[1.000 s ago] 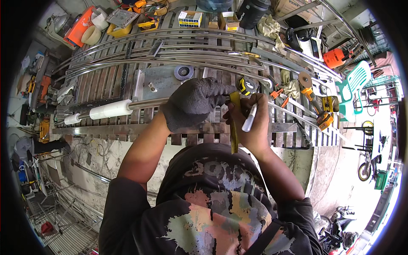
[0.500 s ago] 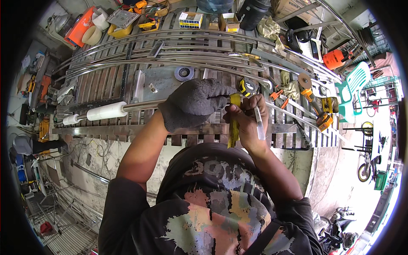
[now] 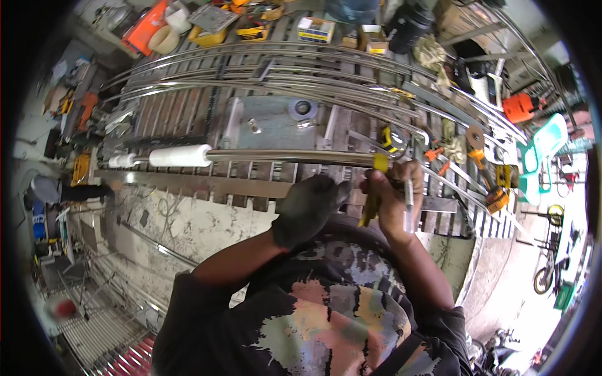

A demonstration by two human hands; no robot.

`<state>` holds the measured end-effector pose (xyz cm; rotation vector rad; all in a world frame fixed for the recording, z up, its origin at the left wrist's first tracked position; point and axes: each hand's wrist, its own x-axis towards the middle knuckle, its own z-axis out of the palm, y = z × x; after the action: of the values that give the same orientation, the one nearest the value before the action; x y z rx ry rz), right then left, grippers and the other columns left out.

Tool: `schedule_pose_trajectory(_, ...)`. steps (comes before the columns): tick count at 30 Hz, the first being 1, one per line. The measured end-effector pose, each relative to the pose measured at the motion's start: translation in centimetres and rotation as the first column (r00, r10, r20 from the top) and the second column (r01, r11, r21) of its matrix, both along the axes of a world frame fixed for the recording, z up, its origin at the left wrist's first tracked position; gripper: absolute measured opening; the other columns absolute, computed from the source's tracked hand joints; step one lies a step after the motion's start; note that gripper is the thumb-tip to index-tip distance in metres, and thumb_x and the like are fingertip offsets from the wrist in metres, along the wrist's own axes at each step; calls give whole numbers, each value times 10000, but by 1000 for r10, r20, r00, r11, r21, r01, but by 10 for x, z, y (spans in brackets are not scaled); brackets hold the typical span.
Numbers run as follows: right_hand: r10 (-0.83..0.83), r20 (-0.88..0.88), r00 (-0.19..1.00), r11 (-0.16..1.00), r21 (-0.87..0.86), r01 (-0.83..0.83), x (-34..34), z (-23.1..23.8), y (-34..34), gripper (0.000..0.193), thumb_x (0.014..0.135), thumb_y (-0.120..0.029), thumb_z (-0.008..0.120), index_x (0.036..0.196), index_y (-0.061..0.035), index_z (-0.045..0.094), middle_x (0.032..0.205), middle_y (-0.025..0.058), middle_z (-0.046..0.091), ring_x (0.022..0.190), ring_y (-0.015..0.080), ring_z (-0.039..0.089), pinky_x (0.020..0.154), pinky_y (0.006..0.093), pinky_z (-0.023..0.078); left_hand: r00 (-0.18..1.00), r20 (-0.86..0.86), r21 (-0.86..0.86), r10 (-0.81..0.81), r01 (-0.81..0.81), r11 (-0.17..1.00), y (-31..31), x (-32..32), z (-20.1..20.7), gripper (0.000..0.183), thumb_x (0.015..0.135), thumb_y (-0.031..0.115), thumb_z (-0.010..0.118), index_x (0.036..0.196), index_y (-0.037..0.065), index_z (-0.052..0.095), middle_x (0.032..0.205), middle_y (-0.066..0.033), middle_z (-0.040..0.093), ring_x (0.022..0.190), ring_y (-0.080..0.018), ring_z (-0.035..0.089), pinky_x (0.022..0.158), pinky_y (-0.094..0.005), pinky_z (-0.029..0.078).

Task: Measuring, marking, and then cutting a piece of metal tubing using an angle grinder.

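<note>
A long metal pipe runs across the slatted bench, and a yellow strip lies across its right end. My bare right hand pinches the strip there; its loose end hangs below. A slim whitish marker-like stick is also tucked in that hand's fingers. My left hand, in a dark grey glove, is off the pipe, just below it and left of the strip. Its fingers are curled and slightly blurred; whatever they may hold is hidden. White wrapping covers part of the pipe at the left.
Behind lie several bent metal tubes, a metal plate and a flap disc. A tape measure sits just beyond my right hand. Farther right is an orange angle grinder; a green plastic chair stands past the bench.
My left hand has let go of the pipe and come down toward me. The view has shifted, so the bench appears farther right and lower. My right hand still grips the yellow strip.
</note>
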<state>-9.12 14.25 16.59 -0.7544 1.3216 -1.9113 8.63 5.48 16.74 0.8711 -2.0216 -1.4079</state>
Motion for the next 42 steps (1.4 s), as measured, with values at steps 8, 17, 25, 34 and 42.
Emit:
schedule_pose_trajectory(8,25,-84,996,994,-107,-34,-3,5,-2,407,934,191,632,943,-121,371,852,-18,467,789,78,500,700,252,522,772,-616,670,158,408,620,2,-67,0,259,972,58,727,1226,17,702,1087,-15,725,1014,-84,658,882,-260,528)
schedule_pose_trajectory(17,191,-716,671,956,292,40,-34,48,21,418,813,89,759,957,-71,401,850,78,644,788,148,595,751,300,506,853,-504,691,136,304,656,9,-64,8,329,995,99,685,1300,-24,674,1118,-73,750,1041,-145,701,900,-296,548)
schedule_pose_trajectory(25,-40,-867,496,999,-29,29,-59,47,12,479,830,129,791,993,-79,391,1050,155,774,907,190,686,819,308,502,838,-482,718,256,211,663,18,-73,10,255,982,144,745,1192,0,741,948,-28,752,800,-95,676,701,-246,520)
schedule_pose_trajectory(34,125,-861,493,987,58,-148,-74,59,-14,357,766,93,812,1033,-49,623,978,68,750,754,189,607,679,312,518,930,-304,667,207,53,743,29,-72,21,315,1050,314,643,999,23,751,842,-26,730,727,-86,635,660,-307,498)
schedule_pose_trajectory(42,132,-919,372,963,30,-268,-73,70,-21,433,806,163,749,968,-57,413,959,171,738,834,259,708,747,330,555,925,-334,36,180,-178,983,36,-82,6,493,1100,436,513,924,11,692,799,-132,707,733,-294,687,718,-429,528)
